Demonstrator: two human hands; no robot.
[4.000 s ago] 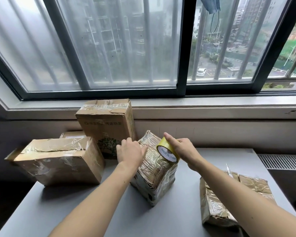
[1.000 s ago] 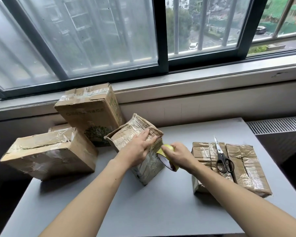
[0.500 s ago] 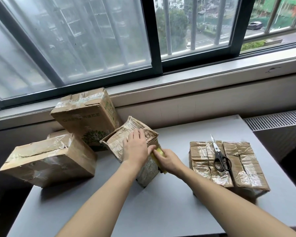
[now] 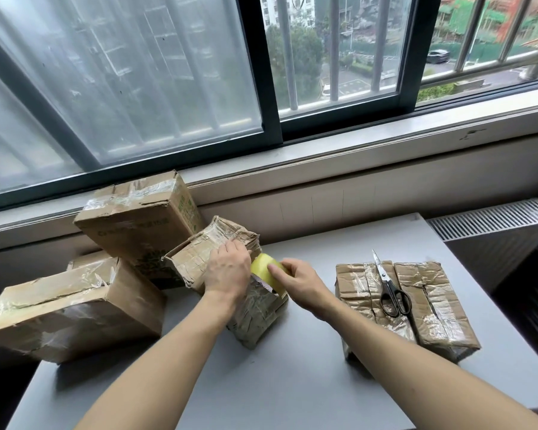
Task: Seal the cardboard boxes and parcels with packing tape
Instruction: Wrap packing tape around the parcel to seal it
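Here, our left hand [image 4: 227, 271] presses on the crumpled, tape-wrapped parcel [image 4: 255, 315] mid-bench [image 4: 292, 383], while our right hand [image 4: 302, 283] grips the yellow tape roll [image 4: 265, 268] against its side. The soft, slick card likely buckles, and the corners seem the firmer hold. A large box [image 4: 75, 311] and a taller box [image 4: 137, 225] crowd the left; scissors [image 4: 392, 290] lie on a flat parcel [image 4: 438, 315] to the right.

Bare table [image 4: 292, 389] is lying open in front of the middle parcel [image 4: 255, 318] and in a strip to its right, short of the flat parcel [image 4: 438, 308] bearing scissors [image 4: 387, 283], while the tall box [image 4: 137, 225] and low box [image 4: 75, 308] are crowding its left, and the left hand [image 4: 227, 271], right hand [image 4: 302, 283] and tape roll [image 4: 263, 266] are covering its top.
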